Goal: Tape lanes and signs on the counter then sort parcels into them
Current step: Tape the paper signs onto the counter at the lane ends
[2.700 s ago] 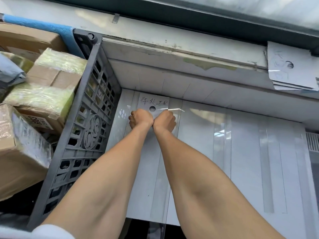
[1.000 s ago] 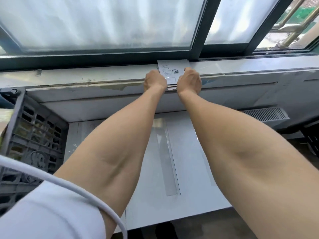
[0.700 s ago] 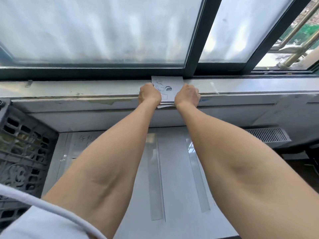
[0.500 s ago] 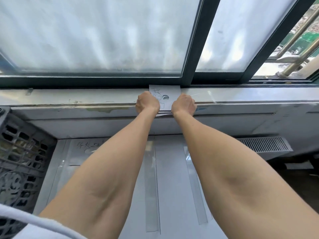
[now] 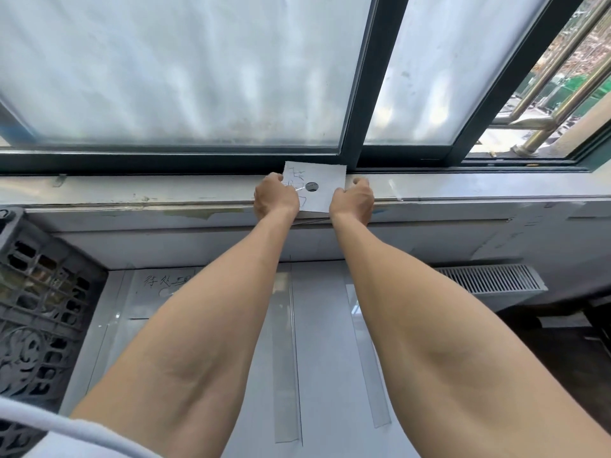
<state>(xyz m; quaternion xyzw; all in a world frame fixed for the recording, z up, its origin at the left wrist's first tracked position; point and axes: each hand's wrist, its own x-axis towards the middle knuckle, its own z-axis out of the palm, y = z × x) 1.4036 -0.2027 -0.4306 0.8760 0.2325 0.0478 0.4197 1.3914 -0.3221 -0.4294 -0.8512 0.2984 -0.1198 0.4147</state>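
Both my arms reach out to the window sill (image 5: 132, 190). My left hand (image 5: 276, 200) grips the left edge of a white paper sign (image 5: 322, 185) with handwriting and a round hole. My right hand (image 5: 352, 200) grips the sign's right edge. The sign is tilted up off a thin stack of sheets on the sill. Below lies the white counter (image 5: 320, 325) with clear tape strips (image 5: 286, 358) running front to back. One handwritten sign (image 5: 167, 280) is stuck flat at the counter's back left, partly hidden by my left arm.
A grey plastic crate (image 5: 43, 312) with openwork walls stands at the counter's left end. Frosted sliding windows (image 5: 182, 71) with dark frames rise behind the sill. A vent grille (image 5: 489, 279) sits to the right of the counter, with dark floor beyond.
My hands left the taped sign on the counter and went up to the sill. They took hold of the top sheet there, and its far edge now stands higher.
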